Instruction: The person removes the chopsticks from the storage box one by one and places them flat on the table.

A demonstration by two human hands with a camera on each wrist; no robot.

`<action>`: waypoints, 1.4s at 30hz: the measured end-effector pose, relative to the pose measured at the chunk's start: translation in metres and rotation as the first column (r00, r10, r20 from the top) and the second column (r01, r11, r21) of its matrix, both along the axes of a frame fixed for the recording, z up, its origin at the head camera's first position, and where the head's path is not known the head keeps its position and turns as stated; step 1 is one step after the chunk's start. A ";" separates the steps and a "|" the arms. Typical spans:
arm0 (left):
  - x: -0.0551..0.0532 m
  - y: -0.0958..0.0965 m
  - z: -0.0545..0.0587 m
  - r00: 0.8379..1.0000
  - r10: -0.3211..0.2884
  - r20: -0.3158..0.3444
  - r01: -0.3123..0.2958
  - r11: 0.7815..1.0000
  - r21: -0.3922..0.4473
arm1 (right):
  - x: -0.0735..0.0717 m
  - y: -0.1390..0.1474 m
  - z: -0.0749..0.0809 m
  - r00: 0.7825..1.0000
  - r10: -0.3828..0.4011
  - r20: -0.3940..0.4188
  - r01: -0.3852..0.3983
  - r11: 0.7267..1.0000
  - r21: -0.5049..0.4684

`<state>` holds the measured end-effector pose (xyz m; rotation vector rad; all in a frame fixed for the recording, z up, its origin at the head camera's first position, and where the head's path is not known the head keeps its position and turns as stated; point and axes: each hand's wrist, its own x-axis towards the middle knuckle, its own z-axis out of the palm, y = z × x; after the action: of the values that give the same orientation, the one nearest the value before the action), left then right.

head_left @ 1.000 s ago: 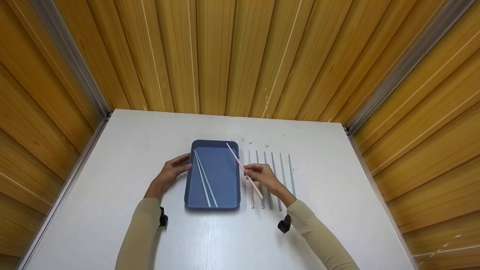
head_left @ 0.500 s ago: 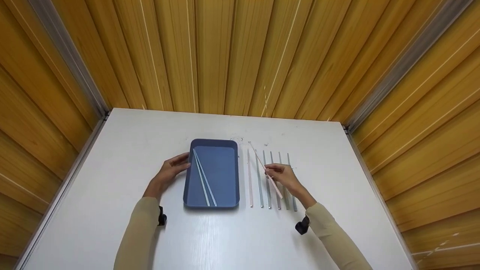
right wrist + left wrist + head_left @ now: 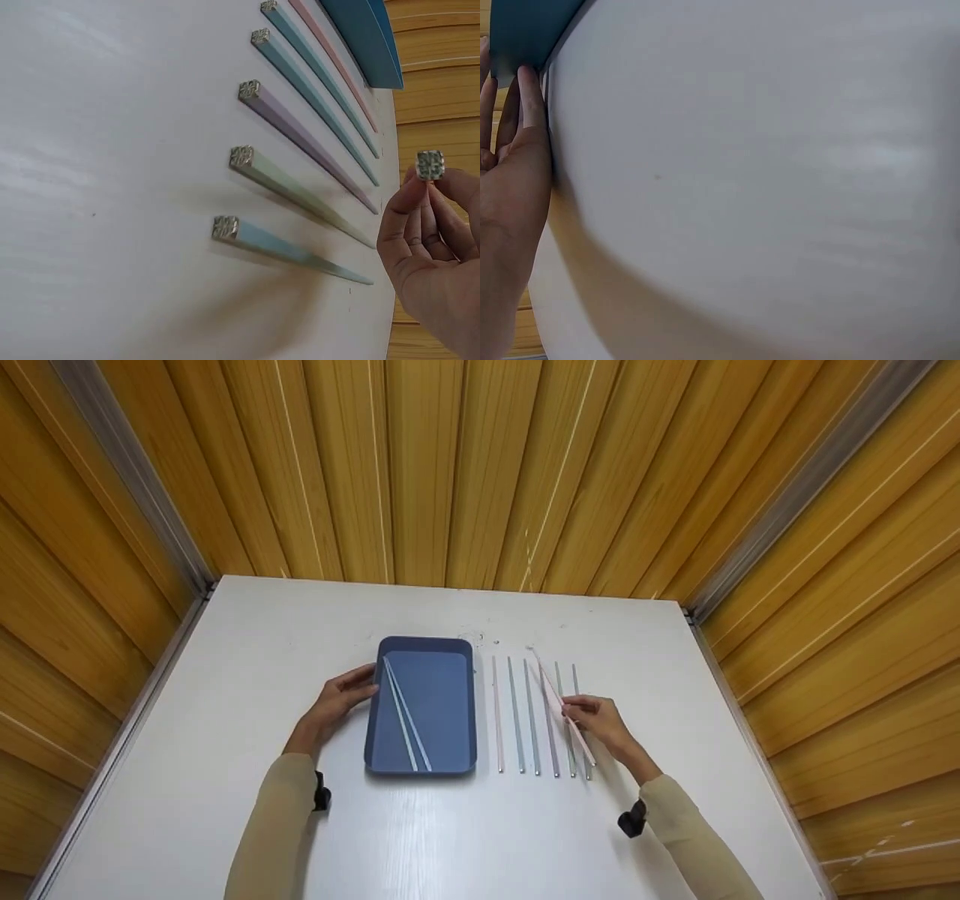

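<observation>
My right hand (image 3: 604,725) pinches a pink chopstick (image 3: 584,748) between thumb and fingers, slanted above the row on the table. In the right wrist view its square, patterned end (image 3: 430,165) faces the camera. Below lie several chopsticks side by side: pink (image 3: 497,720), two bluish, purple (image 3: 300,135), green (image 3: 292,193) and light blue (image 3: 285,251). The blue tray (image 3: 442,765) stands left of them, with two pale chopsticks (image 3: 406,724) inside that nearly meet at their far ends. My left hand (image 3: 335,705) touches the tray's left side, fingers fairly straight.
A white table (image 3: 435,840) carries everything. Wood-patterned panels (image 3: 420,472) close in its back and sides, with grey metal posts (image 3: 142,472) at the corners. Small specks (image 3: 480,637) mark the tabletop behind the tray.
My right hand has carried the pink chopstick from the tray's right edge rightward across the row, to its right end. The left hand and tray stay in place.
</observation>
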<state>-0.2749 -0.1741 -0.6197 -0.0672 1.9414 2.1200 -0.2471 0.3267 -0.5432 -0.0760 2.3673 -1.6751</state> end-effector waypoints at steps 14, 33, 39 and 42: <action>0.000 0.000 -0.001 1.000 0.005 -0.006 -0.004 0.999 0.036 | 0.008 0.037 -0.018 0.984 -0.178 -0.002 0.178 0.983 0.035; 0.002 0.003 0.000 1.000 0.023 -0.009 -0.022 0.999 0.027 | 0.015 0.059 -0.038 0.945 -0.324 -0.049 0.327 0.927 0.185; 0.002 0.004 0.001 1.000 0.023 -0.002 -0.023 1.000 0.018 | 0.016 0.053 -0.043 0.943 -0.291 -0.159 0.320 0.924 0.209; 0.001 0.004 0.001 1.000 0.026 -0.001 -0.026 1.000 0.015 | 0.016 0.050 -0.046 0.939 -0.287 -0.188 0.325 0.919 0.222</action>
<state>-0.2736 -0.1701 -0.6191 -0.0883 1.9359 2.1510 -0.2311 0.3769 -0.5895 0.2340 2.8095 -1.5219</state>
